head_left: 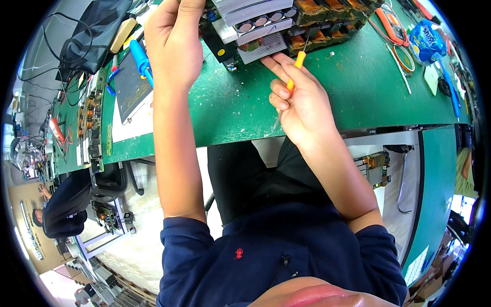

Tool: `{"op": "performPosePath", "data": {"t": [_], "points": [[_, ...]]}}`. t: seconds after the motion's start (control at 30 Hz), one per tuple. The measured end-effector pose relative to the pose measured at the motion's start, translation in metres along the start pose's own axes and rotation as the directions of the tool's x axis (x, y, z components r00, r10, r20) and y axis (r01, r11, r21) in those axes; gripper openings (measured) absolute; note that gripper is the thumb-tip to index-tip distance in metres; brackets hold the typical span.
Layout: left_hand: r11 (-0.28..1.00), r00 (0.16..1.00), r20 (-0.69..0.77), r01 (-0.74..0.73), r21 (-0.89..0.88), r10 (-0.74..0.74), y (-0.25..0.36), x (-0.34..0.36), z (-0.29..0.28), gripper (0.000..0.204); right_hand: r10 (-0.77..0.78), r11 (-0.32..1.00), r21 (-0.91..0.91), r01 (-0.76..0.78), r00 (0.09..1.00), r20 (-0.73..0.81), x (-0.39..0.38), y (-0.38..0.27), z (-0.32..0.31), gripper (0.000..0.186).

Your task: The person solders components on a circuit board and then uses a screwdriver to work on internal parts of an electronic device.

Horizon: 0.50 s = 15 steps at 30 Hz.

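A power circuit board assembly [266,43] with silver finned heat sinks, round capacitors and copper-coloured coils lies on the green bench at the top. Beside its left edge is my left hand [176,46], fingers curled. The fingertips run out of the picture, so what they hold is hidden. My right hand [302,97] is closed around a screwdriver [296,71] with an orange-yellow handle, its thin shaft pointing up at the coils. One finger reaches under the lowest heat sink. A thin metal end also shows below this hand; I cannot tell what it belongs to.
On the green bench [230,115] at left lie a blue tool [139,56], a dark mat [134,89] and another long circuit board [91,120]. At right are an orange-handled tool [391,28], a tape roll [404,59] and a blue packet [427,42]. A person sits far left.
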State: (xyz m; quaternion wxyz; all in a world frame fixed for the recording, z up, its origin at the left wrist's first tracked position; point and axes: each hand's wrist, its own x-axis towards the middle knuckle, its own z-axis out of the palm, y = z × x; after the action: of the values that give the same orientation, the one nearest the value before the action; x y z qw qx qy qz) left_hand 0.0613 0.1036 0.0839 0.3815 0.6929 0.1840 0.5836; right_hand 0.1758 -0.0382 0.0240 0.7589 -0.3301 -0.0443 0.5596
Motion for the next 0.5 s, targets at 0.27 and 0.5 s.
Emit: {"op": "performPosePath", "data": {"t": [0.27, 0.5], "points": [[0.982, 0.999, -0.025, -0.027, 0.185, 0.033, -0.005, -0.003, -0.011, 0.034, 0.018, 0.999, 0.046, -0.018, 1.000, 0.018, 0.013, 0.001, 0.005, 0.021], [0.984, 0.998, -0.032, -0.051, 0.172, 0.058, -0.010, -0.002, -0.007, 0.036, 0.003, 0.999, 0.054, -0.005, 0.999, 0.036, 0.019, 0.004, 0.006, 0.017]]}}
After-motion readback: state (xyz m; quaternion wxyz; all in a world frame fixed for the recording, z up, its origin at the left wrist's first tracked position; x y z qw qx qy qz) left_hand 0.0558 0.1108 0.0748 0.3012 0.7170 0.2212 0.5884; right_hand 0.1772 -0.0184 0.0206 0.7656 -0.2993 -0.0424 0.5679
